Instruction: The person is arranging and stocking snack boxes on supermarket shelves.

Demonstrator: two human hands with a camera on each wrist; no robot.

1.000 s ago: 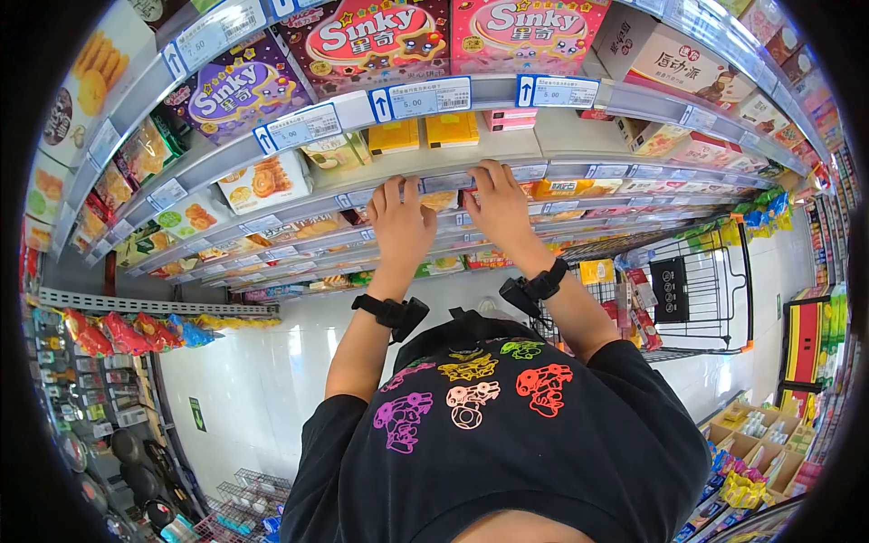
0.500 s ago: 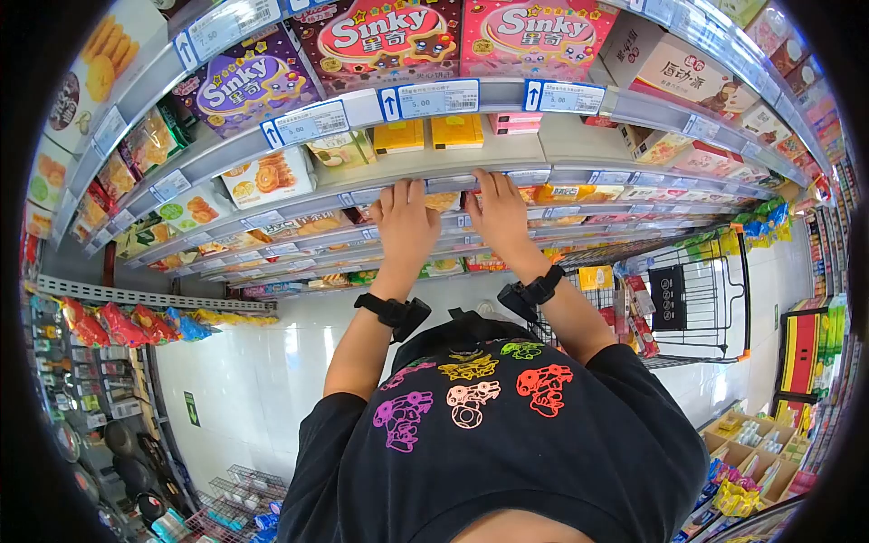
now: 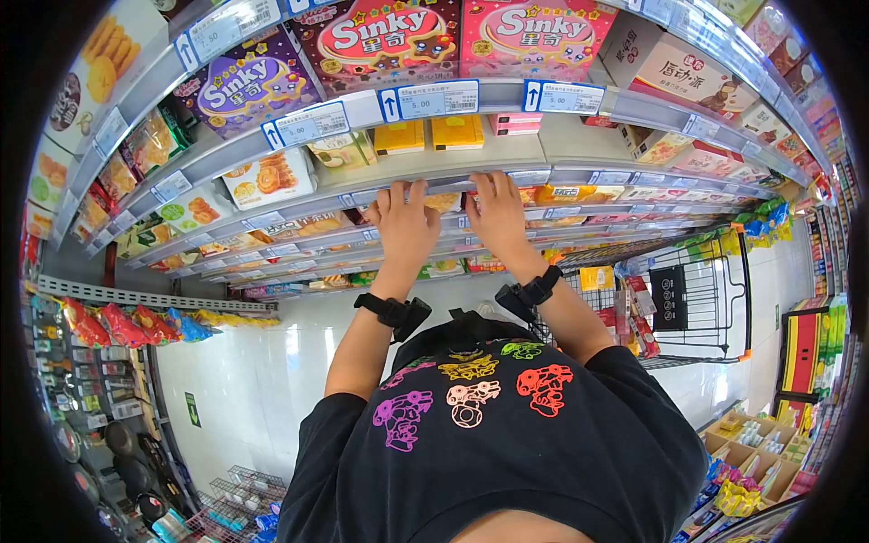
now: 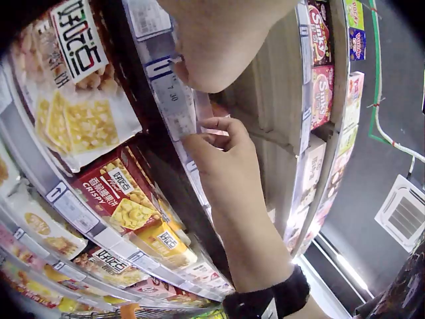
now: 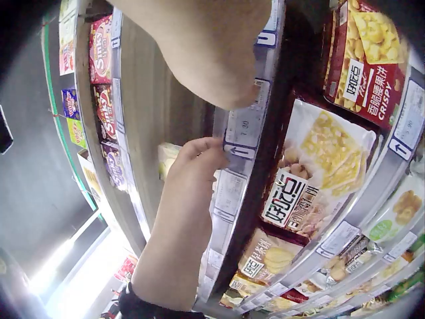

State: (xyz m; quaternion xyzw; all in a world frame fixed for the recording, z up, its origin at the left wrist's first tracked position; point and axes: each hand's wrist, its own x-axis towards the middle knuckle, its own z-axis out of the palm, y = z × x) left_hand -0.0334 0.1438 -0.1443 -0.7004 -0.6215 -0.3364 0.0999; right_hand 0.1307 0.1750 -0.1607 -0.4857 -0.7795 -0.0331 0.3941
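Both hands are at the front edge of a shelf, on the clear price label strip (image 3: 362,196) that runs along it. My left hand (image 3: 405,226) curls its fingers over the strip's top edge, thumb on the front. A short way to the right, my right hand (image 3: 500,213) grips the same strip with bent fingers. Between the hands, a printed price label (image 5: 244,126) shows in the strip. In the left wrist view, the right hand (image 4: 226,156) pinches the strip's edge, with a pale sliver of it (image 4: 202,109) visible between the hands.
Above stand Sinky biscuit boxes (image 3: 385,41); yellow boxes (image 3: 398,136) sit deeper on the hands' shelf. Packaged biscuits (image 4: 73,100) fill the shelf below. A wire shopping cart (image 3: 715,290) with goods stands at the right. Hanging snack bags (image 3: 118,328) are at the left.
The head view has shifted slightly, moving the shelves right and down in it. Both hands stay at the strip, with small changes in how the fingers bend.
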